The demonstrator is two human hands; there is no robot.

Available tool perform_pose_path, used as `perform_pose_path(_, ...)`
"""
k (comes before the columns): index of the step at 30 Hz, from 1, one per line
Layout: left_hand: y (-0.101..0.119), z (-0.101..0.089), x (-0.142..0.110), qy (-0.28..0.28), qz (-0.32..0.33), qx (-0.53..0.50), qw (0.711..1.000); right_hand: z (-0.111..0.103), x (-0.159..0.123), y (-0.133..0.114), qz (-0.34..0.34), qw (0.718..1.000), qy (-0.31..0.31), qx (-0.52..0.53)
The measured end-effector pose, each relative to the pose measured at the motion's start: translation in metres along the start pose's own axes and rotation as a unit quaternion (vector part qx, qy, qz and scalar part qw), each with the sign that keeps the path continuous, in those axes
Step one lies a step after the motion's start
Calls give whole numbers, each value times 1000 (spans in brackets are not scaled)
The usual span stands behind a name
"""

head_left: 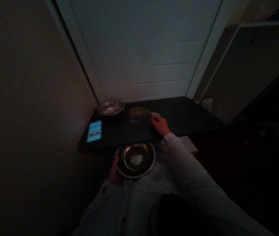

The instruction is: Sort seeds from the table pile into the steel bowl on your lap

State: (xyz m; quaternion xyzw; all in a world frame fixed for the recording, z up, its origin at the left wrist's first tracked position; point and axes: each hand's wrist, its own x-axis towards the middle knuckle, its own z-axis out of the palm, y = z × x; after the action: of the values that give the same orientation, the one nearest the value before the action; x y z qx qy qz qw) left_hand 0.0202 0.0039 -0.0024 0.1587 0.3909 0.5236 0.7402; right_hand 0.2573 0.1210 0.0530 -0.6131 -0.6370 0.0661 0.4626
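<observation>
My left hand (115, 173) grips the left rim of a shiny metal bowl (151, 160), held just below the table's front edge. Dark, fine-looking contents ring a pale patch in the bowl's bottom. Over the table, my right hand (160, 125) has its fingers pinched together; whether anything is between them is too dark to see. Just beyond its fingertips lies a small pale heap (156, 114). To the left of that spreads a larger pile of light seeds or grains (139, 112), with some scattered nearer to me. A faint thin line runs on the tabletop left of the right hand.
A second metal bowl (111, 108) stands at the table's back left, with a reddish mark inside. In front of it lies a blurred light-blue rectangle (94, 131). The dark table (191, 114) meets a white door (166, 49) behind and a wall (31, 114) at left.
</observation>
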Motion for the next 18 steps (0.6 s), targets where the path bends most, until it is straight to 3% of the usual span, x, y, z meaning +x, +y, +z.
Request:
perform_pose_path(11,-2,-2,3,7,-1,2,1000,1,0,0,3,1000,-11,7)
perform_pose_path(18,0,2,1,43,-9,-1,999,0,-1,-1,-4,1000,-8,1)
